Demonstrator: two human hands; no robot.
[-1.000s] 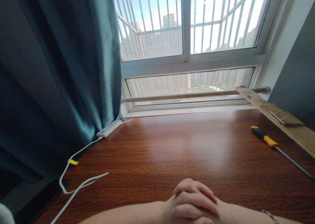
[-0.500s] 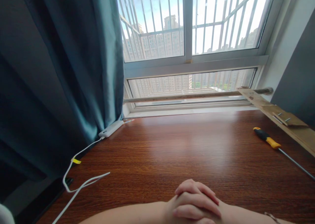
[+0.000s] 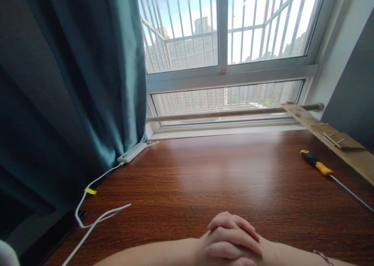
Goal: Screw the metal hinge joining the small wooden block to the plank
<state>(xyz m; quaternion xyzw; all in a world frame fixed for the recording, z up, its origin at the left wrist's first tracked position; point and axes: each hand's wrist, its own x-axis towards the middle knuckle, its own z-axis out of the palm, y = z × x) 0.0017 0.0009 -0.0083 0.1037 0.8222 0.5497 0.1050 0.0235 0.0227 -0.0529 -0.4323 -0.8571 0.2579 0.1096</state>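
Close to the near edge of the view, my left hand and my right hand are clasped, their fingers folded over one another. No object shows between them. They rest at the near part of the brown wooden table. Part of each hand is hidden by the other and by the bottom of the picture. A bracelet circles my right wrist. The nearest tool is a screwdriver with a black and yellow handle, lying apart from my hands on the right.
A white, elongated device with a white cable lies at the left by the dark blue curtain. A yellow tag hangs on the cable. Cardboard leans along the right side. A barred window stands behind the table.
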